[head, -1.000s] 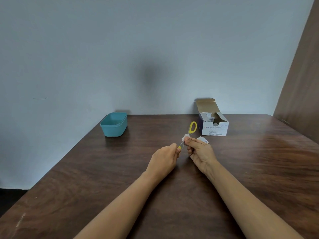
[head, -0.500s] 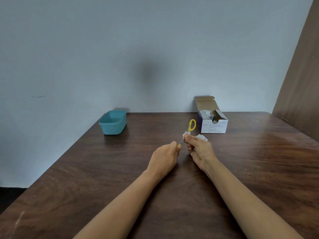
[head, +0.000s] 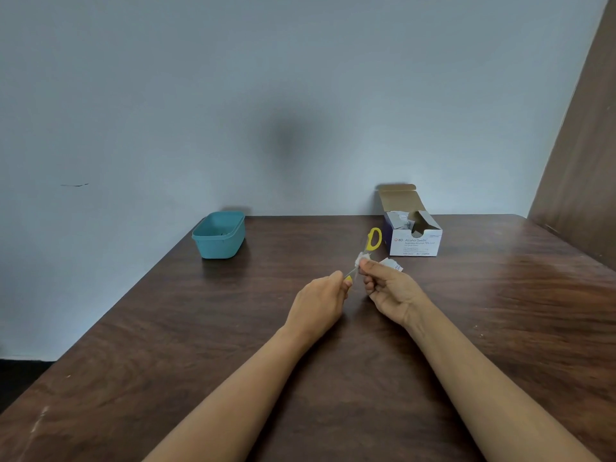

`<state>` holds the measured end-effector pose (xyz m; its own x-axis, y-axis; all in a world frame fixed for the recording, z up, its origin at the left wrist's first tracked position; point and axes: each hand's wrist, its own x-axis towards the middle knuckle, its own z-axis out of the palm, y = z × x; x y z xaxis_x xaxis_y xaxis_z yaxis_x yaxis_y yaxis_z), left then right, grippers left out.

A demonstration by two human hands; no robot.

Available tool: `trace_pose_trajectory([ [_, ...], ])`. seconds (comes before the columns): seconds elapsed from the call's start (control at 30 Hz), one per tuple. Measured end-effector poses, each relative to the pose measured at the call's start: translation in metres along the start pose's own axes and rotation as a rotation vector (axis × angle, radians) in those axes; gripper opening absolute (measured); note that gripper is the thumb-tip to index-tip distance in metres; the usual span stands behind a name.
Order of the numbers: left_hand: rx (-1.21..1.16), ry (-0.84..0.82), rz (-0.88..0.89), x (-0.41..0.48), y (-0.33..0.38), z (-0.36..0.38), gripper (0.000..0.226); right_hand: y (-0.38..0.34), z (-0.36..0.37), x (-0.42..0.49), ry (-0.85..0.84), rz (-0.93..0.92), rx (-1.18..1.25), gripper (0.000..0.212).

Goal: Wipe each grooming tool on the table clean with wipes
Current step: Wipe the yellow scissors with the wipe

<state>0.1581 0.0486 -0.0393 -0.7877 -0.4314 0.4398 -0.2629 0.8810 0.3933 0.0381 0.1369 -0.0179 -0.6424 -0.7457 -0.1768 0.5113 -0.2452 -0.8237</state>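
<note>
Mid-frame above the brown wooden table [head: 166,328], the left hand [head: 320,305] grasps one end of small yellow-handled scissors [head: 374,240] while the right hand [head: 393,291] pinches a white wipe [head: 361,259] around their metal shaft, near the white cardboard swab box [head: 416,243].

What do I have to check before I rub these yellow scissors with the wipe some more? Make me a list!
1. Left hand grips the scissors: ok.
2. Right hand pinches the wipe around the scissors: ok.
3. Blades closed, so no poking: cannot tell, the wipe hides them.
4. Wipe damp enough: cannot tell.
5. Swab box open for a fresh wipe: ok.
6. More tools waiting in the teal tub: cannot tell.
</note>
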Motion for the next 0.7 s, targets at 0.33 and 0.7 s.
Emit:
trace_pose_trajectory([
  [0.33, -0.075, 0.007, -0.014, 0.002, 0.0004, -0.0012, 0.033, 0.0052, 0.0023, 0.0027, 0.071, -0.054, 0.079, 0.005],
  [0.7, -0.038, -0.027, 0.0, 0.0016, 0.0005, -0.0012, 0.033, 0.0053, 0.0045, 0.0024, 0.123, -0.08, 0.056, 0.008],
])
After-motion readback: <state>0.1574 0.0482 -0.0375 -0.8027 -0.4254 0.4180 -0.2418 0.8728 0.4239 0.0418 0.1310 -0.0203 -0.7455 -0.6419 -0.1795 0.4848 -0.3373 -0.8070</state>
